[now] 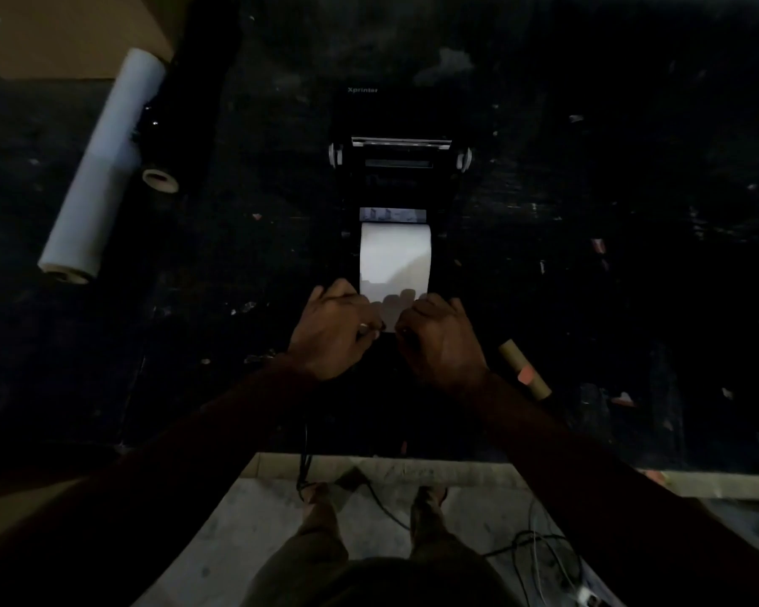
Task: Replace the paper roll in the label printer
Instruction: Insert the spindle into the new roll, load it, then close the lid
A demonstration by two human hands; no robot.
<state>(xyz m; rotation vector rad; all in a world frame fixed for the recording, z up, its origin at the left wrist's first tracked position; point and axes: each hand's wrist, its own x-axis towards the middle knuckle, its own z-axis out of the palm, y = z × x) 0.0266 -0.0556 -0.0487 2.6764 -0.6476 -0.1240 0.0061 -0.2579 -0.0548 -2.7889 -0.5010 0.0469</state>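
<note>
A label printer (397, 168) sits at the middle of the counter (588, 212), its lid lying open towards the far side; a paper roll (395, 256) rests in the printer's bay, nearer the person than the lid. The left hand (331, 332) and right hand (441, 339) meet side by side at the near edge of the roll, touching its paper. A cardboard tube (524, 370) lies on the counter just right of the right hand; a long roll (104, 166) lies slanted at the far left, with a small roll (160, 180) just beside it; a box (62, 32) stands behind them at the far left corner; cables (540, 558) lie on the floor (246, 519) below the counter's near edge.
</note>
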